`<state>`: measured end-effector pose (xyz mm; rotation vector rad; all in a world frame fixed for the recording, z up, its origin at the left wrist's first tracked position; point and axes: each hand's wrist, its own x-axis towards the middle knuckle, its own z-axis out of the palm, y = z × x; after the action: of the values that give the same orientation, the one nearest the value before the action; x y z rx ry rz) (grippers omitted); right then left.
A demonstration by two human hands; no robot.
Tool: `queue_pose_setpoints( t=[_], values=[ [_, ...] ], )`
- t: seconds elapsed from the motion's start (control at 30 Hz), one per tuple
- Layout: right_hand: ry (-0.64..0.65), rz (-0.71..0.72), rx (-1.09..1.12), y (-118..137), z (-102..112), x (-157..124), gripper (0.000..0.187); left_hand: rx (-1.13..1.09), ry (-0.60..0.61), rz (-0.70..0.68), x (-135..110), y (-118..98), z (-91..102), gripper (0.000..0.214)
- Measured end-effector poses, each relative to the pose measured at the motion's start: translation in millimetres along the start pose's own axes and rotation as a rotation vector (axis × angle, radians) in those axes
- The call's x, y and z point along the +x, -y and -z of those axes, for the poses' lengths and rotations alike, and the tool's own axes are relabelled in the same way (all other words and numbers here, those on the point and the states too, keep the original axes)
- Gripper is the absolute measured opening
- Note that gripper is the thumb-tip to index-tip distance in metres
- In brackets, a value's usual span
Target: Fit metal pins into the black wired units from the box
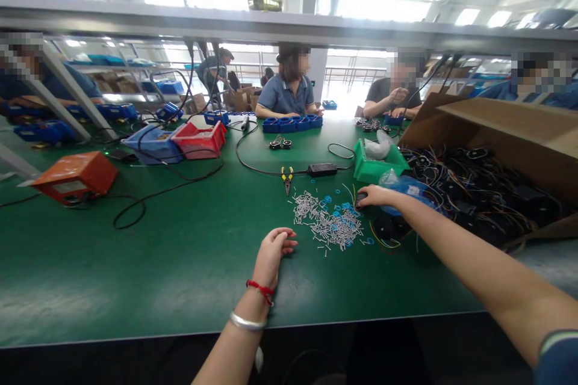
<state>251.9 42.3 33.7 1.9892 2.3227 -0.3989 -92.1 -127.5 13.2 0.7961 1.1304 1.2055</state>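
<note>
My left hand (pixel 273 249) rests on the green table (pixel 180 252), fingers curled inward, nothing visible in them. It lies just left of a scatter of small silver pins and blue rings (pixel 327 219). My right hand (pixel 374 195) reaches forward past the pile, its fingers closed on a small dark part (pixel 361 197) beside a blue plastic bag (pixel 409 189). A large cardboard box (pixel 506 132) full of black parts with coloured wires lies open at the right.
Yellow-handled pliers (pixel 287 177) and a black adapter (pixel 322 169) with cable lie ahead. A green bin (pixel 374 165), red bin (pixel 198 139), blue bin (pixel 151 144) and an orange box (pixel 76 177) stand on the table. Several people sit across the table.
</note>
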Motion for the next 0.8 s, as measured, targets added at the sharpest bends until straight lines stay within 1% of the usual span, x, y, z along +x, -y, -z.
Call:
queue_pose_setpoints(
  t=[0.1,0.17,0.23,0.3,0.33,0.43,0.5,0.53,0.57,0.6,0.67,0.7,0.73,0.8],
  values=[
    [-0.033,-0.004,0.027,5.2,6.9,-6.1,0.040,0.002,0.016,0.004,1.7,-0.5,-0.8,0.023],
    [-0.100,-0.010,0.032,17.2,13.8,-13.0,0.037,-0.003,0.032,0.007,3.8,-0.2,-1.0,0.023],
    [-0.244,0.019,0.078,40.4,19.3,-25.1,0.037,-0.002,0.056,0.010,5.6,0.3,-1.7,0.025],
    [-0.403,0.114,0.223,75.6,19.5,-42.9,0.034,-0.013,0.092,0.013,6.3,0.2,-3.8,0.028],
    [-0.385,0.172,0.322,96.5,16.7,-53.0,0.034,-0.037,0.113,0.016,6.1,-0.3,-5.3,0.031],
    [-0.122,0.330,0.607,159.0,-1.5,-78.6,0.033,-0.179,0.180,0.041,4.6,-3.1,-9.0,0.036],
    [-0.037,0.403,0.684,187.0,-16.6,-83.9,0.033,-0.235,0.195,0.054,4.8,-4.8,-8.4,0.037],
    [-0.019,0.425,0.709,193.6,-23.4,-81.7,0.034,-0.232,0.182,0.060,5.6,-5.2,-6.9,0.037],
    [-0.032,0.429,0.715,194.8,-29.3,-76.7,0.035,-0.218,0.155,0.065,7.0,-5.2,-4.8,0.037],
    [-0.078,0.408,0.695,191.1,-34.2,-69.4,0.035,-0.205,0.119,0.067,8.7,-4.9,-2.3,0.036],
    [-0.247,0.277,0.549,172.6,-41.9,-51.2,0.032,-0.210,0.039,0.066,12.6,-3.3,2.3,0.034],
    [-0.343,0.184,0.440,160.5,-45.2,-42.0,0.027,-0.231,0.010,0.060,14.4,-2.3,3.9,0.032],
    [-0.405,0.103,0.342,148.5,-48.6,-33.7,0.023,-0.259,-0.014,0.052,16.0,-1.3,4.7,0.031],
    [-0.431,0.026,0.257,128.9,-55.5,-21.5,0.015,-0.316,-0.031,0.045,18.2,0.8,4.2,0.031]
  ],
)
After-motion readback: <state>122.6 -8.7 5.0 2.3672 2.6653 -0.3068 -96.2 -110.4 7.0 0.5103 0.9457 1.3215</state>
